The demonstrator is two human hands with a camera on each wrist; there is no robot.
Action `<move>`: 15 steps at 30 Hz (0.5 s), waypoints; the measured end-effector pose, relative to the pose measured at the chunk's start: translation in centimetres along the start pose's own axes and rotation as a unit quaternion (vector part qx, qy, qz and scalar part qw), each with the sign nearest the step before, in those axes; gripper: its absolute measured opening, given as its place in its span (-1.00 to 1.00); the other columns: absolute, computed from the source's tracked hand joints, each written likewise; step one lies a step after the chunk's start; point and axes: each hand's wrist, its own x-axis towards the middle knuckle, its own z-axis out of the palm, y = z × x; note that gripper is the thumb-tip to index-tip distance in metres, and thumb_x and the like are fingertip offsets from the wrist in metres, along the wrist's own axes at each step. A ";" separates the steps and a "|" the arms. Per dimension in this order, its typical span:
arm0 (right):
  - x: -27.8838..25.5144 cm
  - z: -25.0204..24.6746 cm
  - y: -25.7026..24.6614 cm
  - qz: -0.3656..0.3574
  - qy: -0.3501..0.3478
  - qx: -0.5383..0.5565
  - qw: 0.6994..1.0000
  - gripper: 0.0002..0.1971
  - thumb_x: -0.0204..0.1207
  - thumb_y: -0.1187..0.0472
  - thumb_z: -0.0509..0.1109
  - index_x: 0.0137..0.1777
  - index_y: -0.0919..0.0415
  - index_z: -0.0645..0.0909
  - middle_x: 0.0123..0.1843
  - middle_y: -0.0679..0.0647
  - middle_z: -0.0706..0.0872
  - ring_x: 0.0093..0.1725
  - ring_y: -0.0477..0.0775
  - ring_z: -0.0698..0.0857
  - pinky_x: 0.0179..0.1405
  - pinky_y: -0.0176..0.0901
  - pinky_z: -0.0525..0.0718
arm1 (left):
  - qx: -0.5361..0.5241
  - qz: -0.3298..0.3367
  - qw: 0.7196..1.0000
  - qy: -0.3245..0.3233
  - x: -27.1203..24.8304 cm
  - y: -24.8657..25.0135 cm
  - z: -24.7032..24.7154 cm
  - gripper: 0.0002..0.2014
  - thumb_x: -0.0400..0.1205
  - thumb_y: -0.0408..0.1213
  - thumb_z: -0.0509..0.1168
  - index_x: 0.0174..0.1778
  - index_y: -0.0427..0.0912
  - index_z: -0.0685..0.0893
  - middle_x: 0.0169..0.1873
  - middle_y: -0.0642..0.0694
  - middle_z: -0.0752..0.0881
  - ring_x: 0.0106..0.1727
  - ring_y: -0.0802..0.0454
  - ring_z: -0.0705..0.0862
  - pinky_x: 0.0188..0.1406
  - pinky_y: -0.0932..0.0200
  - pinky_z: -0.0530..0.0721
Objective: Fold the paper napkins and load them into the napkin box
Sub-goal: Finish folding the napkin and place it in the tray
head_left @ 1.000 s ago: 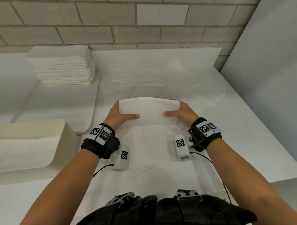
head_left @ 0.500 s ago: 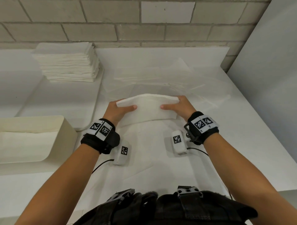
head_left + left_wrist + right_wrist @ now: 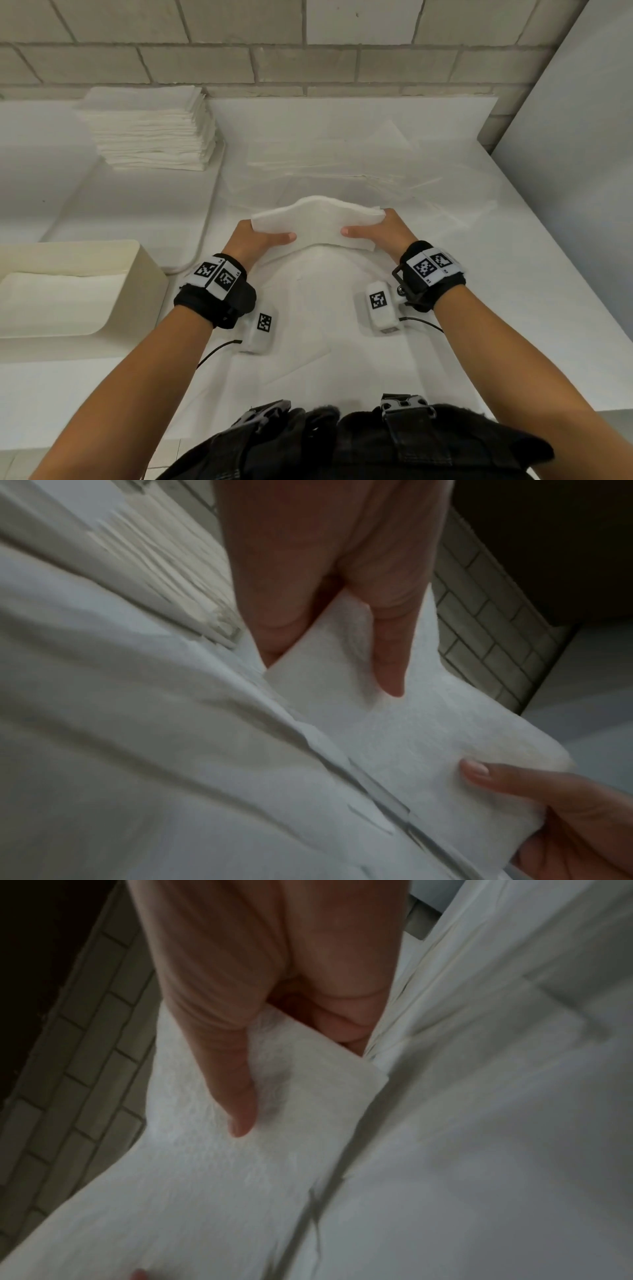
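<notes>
White folded paper napkin (image 3: 317, 224) is held up above the white table (image 3: 534, 308) between both hands, its top edge bowed upward. Head view: left hand (image 3: 251, 241) grips the napkin's left end, thumb on the near face, fingers hidden behind it; right hand (image 3: 383, 233) grips the right end the same way. Below the napkin a large white paper sheet (image 3: 322, 329) lies spread flat, running toward the body. Cream rectangular napkin box (image 3: 144, 274) stands at the left, well apart from the hands, open on top, with white paper inside; its left part is cut off by the frame edge. Tall stack of white flat napkins (image 3: 150, 133) sits far left by the grey brick wall (image 3: 308, 44). Open table surface lies to the right of the right hand up to the table's right edge, and between the left hand and the box. Thin translucent sheets beyond the napkin are hard to make out.

Left wrist view: left hand (image 3: 329, 569) pinches the napkin (image 3: 394, 723), thumb on top; the right hand's thumb (image 3: 507, 780) presses the far end. Blurred throughout; the sheet (image 3: 137, 750) fills the lower left.

Right wrist view: right hand (image 3: 274, 988) pinches the napkin (image 3: 205, 1177), thumb laid across it. Blurred; a fingertip at the bottom edge is cut off. Fingers under the napkin are mostly hidden.
</notes>
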 end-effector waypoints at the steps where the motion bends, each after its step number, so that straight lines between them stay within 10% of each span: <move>1: 0.0 -0.2 -0.1 -0.003 0.003 0.019 1.000 -0.71 0.31 0.27 0.61 0.01 0.14 0.66 -0.01 0.03 0.75 0.10 0.06 0.71 0.15 -0.09 0.65 | 0.001 0.005 1.000 0.002 0.0 0.2 0.0 -0.57 0.34 -0.40 0.57 0.13 -0.29 0.72 0.04 -0.20 0.78 0.08 -0.16 0.74 0.19 -0.11 0.67; 8: 0.3 -0.3 1.1 0.039 -0.010 -0.034 0.999 -0.56 0.33 0.22 0.60 0.20 0.24 0.63 0.14 0.11 0.74 0.17 0.11 0.70 0.06 -0.08 0.66 | 0.031 -0.052 0.998 -0.012 0.2 -0.8 -0.1 -0.60 0.39 -0.33 0.55 0.15 -0.27 0.70 0.05 -0.24 0.77 0.09 -0.23 0.74 0.23 -0.29 0.62; 15: -0.2 -1.6 -2.1 -0.163 0.009 -0.126 0.979 -0.13 0.30 0.25 0.62 0.56 -0.02 0.25 0.47 0.03 0.43 0.47 -0.04 0.37 0.36 -0.23 0.37 | 0.168 0.055 0.984 0.022 0.1 1.9 -0.4 -0.64 0.49 -0.32 0.47 0.19 -0.30 0.66 0.08 -0.20 0.71 0.08 -0.11 0.66 0.05 0.12 0.56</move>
